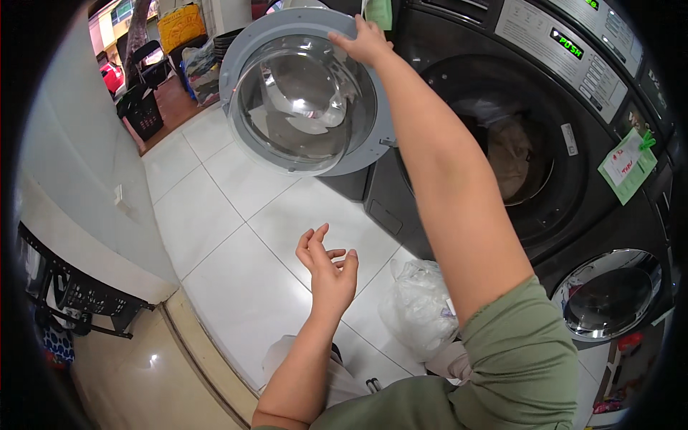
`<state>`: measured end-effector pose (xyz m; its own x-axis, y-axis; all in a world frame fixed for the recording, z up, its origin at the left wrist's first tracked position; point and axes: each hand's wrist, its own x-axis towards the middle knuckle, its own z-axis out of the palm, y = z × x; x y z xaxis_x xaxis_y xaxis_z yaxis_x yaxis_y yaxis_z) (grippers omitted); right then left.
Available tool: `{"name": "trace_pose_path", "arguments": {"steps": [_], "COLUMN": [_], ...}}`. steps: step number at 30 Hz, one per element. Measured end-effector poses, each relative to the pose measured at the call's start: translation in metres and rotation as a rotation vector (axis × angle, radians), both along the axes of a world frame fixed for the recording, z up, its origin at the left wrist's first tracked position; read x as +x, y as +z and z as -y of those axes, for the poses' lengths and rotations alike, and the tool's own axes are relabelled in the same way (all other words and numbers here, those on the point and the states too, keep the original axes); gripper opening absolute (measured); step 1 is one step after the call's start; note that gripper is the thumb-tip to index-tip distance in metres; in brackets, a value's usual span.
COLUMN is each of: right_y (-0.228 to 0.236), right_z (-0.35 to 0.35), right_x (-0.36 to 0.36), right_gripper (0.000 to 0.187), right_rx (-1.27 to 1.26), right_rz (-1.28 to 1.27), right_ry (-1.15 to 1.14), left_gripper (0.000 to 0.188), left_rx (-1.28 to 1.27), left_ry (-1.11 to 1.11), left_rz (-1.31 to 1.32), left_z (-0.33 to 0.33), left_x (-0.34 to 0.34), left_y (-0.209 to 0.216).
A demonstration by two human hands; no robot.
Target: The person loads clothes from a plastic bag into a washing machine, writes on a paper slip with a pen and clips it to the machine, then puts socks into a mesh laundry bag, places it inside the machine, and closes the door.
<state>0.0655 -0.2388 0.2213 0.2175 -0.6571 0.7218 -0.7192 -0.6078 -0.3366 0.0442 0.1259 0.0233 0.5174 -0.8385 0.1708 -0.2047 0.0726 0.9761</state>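
A front-loading washing machine door (304, 163), with a grey ring and a clear glass bowl, stands swung out to the left. My right hand (364, 44) reaches up to its upper right rim, thumb and fingers curled over the edge. Below the door, my left hand (330, 276) hovers over the floor with fingers apart and loosely bent, holding nothing. To the right is the dark washer's round opening (466, 93); brown cloth (510, 158) lies in its drum. My right forearm covers part of that machine's front.
A clear plastic bag (419, 308) sits on the white tiles by my legs. Another round glass door (609, 294) is at the lower right. Green paper tags (631, 166) hang on the machines. Black baskets (143, 115) stand far left; a black crate (93, 290) is nearer.
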Motion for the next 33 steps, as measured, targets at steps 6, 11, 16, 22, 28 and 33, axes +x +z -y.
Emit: {"name": "trace_pose_path", "arguments": {"steps": [6, 11, 16, 22, 28, 33], "right_y": [0.009, 0.044, 0.035, 0.034, -0.010, -0.075], "right_z": [0.015, 0.047, -0.011, -0.045, -0.228, -0.373], "right_x": [0.008, -0.030, -0.035, -0.091, -0.278, -0.471], "right_gripper": [0.088, 0.079, 0.062, 0.050, 0.042, 0.044], "right_rx": [0.189, 0.031, 0.417, 0.344, 0.038, 0.649], "right_rz": [-0.030, -0.194, 0.022, -0.065, -0.826, -0.722], "right_ry": [0.071, -0.043, 0.271, 0.466, 0.297, -0.083], "left_gripper": [0.056, 0.049, 0.044, 0.040, 0.048, 0.072], "left_rx": [-0.044, -0.153, -0.234, -0.389, -0.383, -0.079], "left_ry": [0.073, 0.117, 0.554, 0.881, 0.105, -0.377], "left_rz": [0.048, -0.033, 0.161, 0.217, -0.034, 0.112], "left_z": [-0.012, -0.012, -0.033, -0.051, -0.080, -0.091], "left_x": [0.008, 0.009, 0.051, 0.092, 0.059, -0.042], "left_y": [0.002, 0.016, 0.012, 0.014, 0.040, 0.069]}}
